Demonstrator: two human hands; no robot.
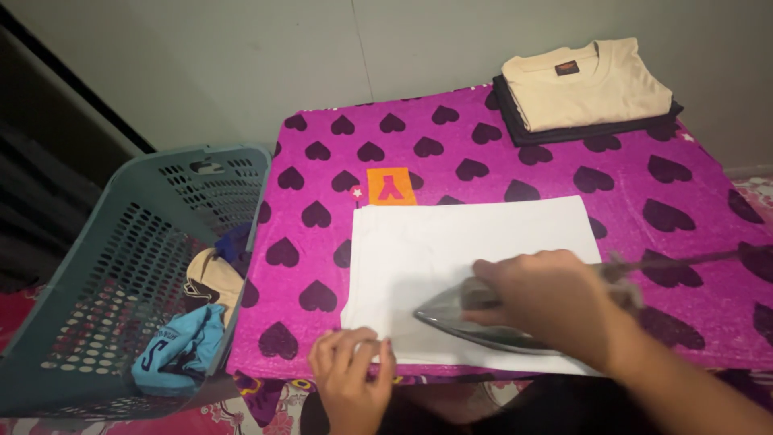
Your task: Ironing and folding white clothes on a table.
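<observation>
The white cloth (475, 258) is a folded, flat rectangle with straight edges and faint creases. It lies on the near half of the bench (515, 161), at the 6 o'clock side of the purple cover, its near edge running along the bench edge.

The iron (483, 318) rests on the near right part of the white cloth, sole down, its pointed tip aimed toward 9 o'clock. Its body is grey and shiny. A cord (684, 262) leaves its rear toward 3 o'clock.

The right hand (539, 294) is clenched around the handle of the iron, covering it from above. The left hand (350, 374) presses on the near left corner of the white cloth at 7 o'clock, fingers curled over the edge; whether it pinches the fabric cannot be told.

The bench carries a purple cover printed with dark hearts. An orange square patch (391, 186) sits on it at 12 o'clock of the cloth, just beside its far edge.

At 1 o'clock, on the far corner of the bench, lies a stack: a folded beige shirt (584, 84) on top of a folded dark garment (564, 130).

At 9 o'clock, beside the bench, stands a teal perforated laundry basket (113, 266), tilted. It holds a blue garment (181, 350), a beige item (211, 278) and a dark blue piece (235, 242), all crumpled against the basket wall nearest the bench.
</observation>
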